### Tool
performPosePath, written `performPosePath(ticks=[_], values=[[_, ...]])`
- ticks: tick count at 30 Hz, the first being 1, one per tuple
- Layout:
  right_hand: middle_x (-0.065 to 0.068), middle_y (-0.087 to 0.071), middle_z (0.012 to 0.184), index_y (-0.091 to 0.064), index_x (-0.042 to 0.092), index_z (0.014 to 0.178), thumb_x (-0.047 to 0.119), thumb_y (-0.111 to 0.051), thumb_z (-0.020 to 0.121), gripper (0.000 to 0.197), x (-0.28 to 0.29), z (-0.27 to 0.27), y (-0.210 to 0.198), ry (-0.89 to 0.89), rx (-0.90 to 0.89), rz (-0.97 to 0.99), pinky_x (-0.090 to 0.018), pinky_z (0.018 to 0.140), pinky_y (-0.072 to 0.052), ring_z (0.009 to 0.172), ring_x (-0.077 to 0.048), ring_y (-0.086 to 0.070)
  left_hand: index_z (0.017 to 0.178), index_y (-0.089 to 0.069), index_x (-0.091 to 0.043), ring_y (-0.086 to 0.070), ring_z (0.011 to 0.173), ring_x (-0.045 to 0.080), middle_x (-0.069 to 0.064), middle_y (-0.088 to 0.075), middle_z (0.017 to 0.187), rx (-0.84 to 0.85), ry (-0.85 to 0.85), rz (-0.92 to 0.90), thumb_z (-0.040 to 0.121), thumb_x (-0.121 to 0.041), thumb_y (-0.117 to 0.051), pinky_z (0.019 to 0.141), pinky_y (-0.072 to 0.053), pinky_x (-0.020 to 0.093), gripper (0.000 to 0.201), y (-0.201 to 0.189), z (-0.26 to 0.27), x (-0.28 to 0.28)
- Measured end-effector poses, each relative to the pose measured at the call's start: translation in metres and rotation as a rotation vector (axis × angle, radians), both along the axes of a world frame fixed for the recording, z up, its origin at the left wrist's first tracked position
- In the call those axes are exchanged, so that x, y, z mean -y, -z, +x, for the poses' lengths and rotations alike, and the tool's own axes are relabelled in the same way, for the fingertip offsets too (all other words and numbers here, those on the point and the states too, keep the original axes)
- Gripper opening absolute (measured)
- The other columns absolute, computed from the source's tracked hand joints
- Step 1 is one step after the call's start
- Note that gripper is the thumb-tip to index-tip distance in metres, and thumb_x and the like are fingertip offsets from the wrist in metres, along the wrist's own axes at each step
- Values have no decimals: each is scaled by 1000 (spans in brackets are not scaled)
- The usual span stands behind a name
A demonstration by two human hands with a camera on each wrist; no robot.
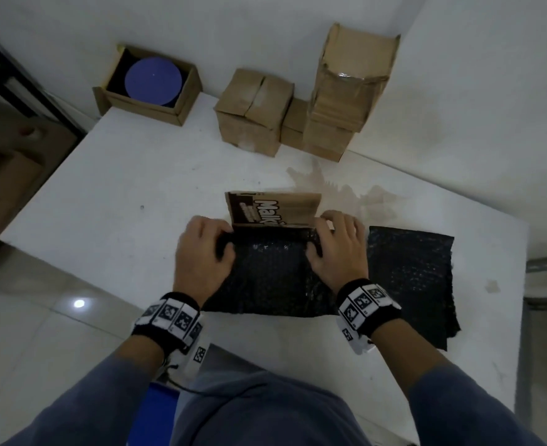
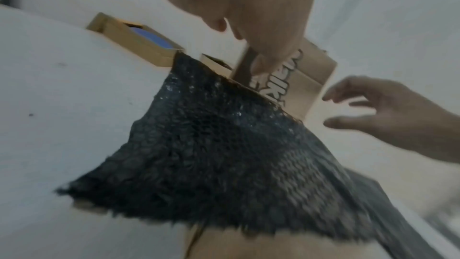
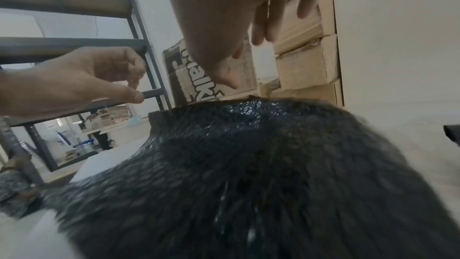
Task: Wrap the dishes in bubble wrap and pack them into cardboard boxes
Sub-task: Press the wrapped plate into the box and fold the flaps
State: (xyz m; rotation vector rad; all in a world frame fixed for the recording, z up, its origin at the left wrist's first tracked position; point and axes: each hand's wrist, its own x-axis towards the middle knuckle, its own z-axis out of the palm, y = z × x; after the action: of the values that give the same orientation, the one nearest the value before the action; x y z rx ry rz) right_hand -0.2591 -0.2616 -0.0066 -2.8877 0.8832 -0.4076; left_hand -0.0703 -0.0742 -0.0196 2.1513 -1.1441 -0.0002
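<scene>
A black bubble wrap (image 1: 272, 275) bundle humps up at the table's near edge and hides whatever is under it. Behind it stands a printed cardboard box flap (image 1: 275, 209). My left hand (image 1: 204, 249) sits at the wrap's left side and my right hand (image 1: 339, 249) at its right side. In the left wrist view the right hand (image 2: 398, 117) hovers with spread fingers beside the box. In the right wrist view the left hand (image 3: 74, 82) hangs loosely curled and holds nothing. A blue plate (image 1: 153, 82) lies in an open box (image 1: 182, 104) at the back left.
A second black bubble wrap sheet (image 1: 410, 278) lies flat to the right. Closed cardboard boxes (image 1: 252, 111) and a taller stack (image 1: 352, 88) stand against the back wall. The white table (image 1: 121, 188) ends near my body. A metal shelf rack (image 3: 139, 27) stands on the left.
</scene>
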Motion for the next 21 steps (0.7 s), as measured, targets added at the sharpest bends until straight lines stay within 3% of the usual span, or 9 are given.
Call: performPosePath(ticks=[3, 5, 7, 10, 13, 17, 21], values=[[-8, -54, 105, -63, 12, 101, 21, -65, 73, 29, -17, -14, 9, -113, 17, 96, -38, 85, -41, 96, -27, -52, 104, -65, -18, -53, 98, 20, 2, -52, 110, 22, 403, 172, 76, -10, -67, 79, -48, 40, 29, 10, -20, 0], [-9, -54, 111, -63, 11, 110, 27, -66, 66, 46, -28, -18, 21, -169, -192, 186, -41, 86, -43, 101, -30, -53, 121, -56, -23, -47, 116, 23, 3, -45, 130, -44, 482, 432, 72, -18, -67, 90, -47, 43, 50, 21, -26, 1], [-12, -53, 124, -59, 11, 123, 35, -68, 59, 69, -35, -17, 30, -174, -410, 231, -46, 99, -40, 114, -33, -52, 134, -45, -24, -37, 131, 27, 6, -33, 145, -76, 491, 645, 67, -25, -70, 100, -41, 44, 72, 28, -26, 3], [-17, -50, 134, -53, 7, 133, 40, -76, 51, 91, -37, -8, 32, -191, -553, 195, -51, 107, -35, 121, -36, -48, 142, -39, -21, -35, 135, 31, 12, -31, 147, 7, 478, 780, 61, -33, -77, 108, -35, 46, 90, 31, -21, 6], [-20, -36, 147, -33, 6, 148, 47, -78, 59, 107, -38, 5, 29, -220, -676, 122, -51, 114, -24, 134, -37, -35, 145, -38, -14, -35, 137, 36, 19, -36, 146, 153, 478, 824, 59, -39, -80, 116, -25, 49, 100, 39, -17, 8], [-19, -17, 157, -2, 10, 155, 45, -72, 74, 113, -38, 21, 33, -216, -869, 95, -53, 120, -6, 145, -35, -16, 155, -7, -8, -24, 144, 35, 23, -27, 153, 317, 458, 1005, 73, -41, -72, 121, -2, 44, 110, 47, -25, 19], [-18, -6, 161, 13, 16, 155, 44, -63, 86, 107, -42, 34, 38, -180, -1008, 117, -52, 120, -1, 149, -33, -7, 155, 9, -10, -22, 144, 35, 25, -22, 154, 332, 441, 1159, 77, -38, -70, 121, 2, 45, 115, 49, -35, 33]])
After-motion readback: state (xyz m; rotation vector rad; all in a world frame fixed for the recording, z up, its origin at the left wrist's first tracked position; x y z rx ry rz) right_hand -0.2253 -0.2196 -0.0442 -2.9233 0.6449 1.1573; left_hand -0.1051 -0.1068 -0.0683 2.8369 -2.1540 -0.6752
